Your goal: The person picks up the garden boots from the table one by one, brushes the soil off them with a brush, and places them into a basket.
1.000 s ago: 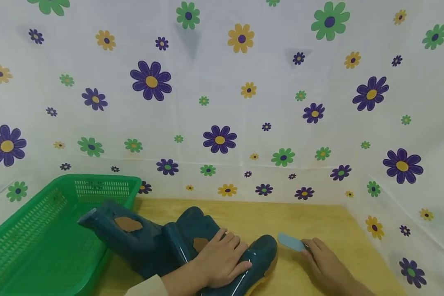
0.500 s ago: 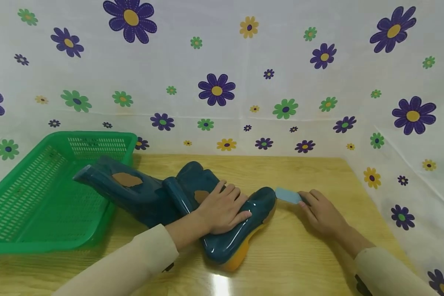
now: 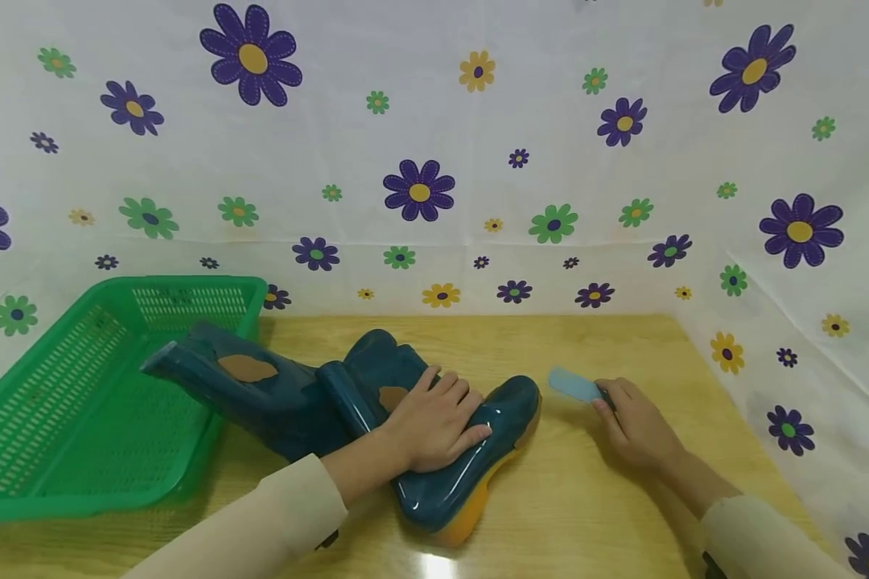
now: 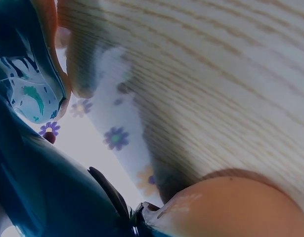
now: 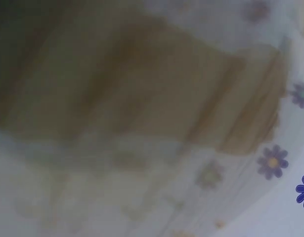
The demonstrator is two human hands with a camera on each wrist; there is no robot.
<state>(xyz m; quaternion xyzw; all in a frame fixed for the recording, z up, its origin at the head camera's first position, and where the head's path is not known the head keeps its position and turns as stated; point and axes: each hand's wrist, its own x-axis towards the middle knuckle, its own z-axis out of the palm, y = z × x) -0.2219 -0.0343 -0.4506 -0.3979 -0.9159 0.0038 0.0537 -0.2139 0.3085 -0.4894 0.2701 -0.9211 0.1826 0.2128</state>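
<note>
Two glossy dark teal rain boots with brown patches lie on their sides and overlap. My left hand (image 3: 434, 426) grips the nearer rain boot (image 3: 507, 414) around its ankle, thumb across the foot. Its orange-yellow sole (image 3: 463, 515) faces the lower right, and the same sole (image 4: 236, 207) fills the bottom of the left wrist view. Behind it lies the other rain boot (image 3: 282, 402), its upper end over the basket's rim. Just right of the nearer toe, my right hand (image 3: 640, 430) holds a flat light-blue tool (image 3: 574, 386) by its dark handle; its exact kind is unclear.
A green plastic basket (image 3: 80, 505) with slotted walls stands at the left. The wooden table (image 3: 594, 515) ends against a white flower-printed cloth (image 3: 471, 161) at the back and right. Blur hides detail in the right wrist view.
The head view tilts down, then slightly back up. The light-blue tool came close to the boot's toe half a second ago and now sits a little farther right. My left hand keeps its grip.
</note>
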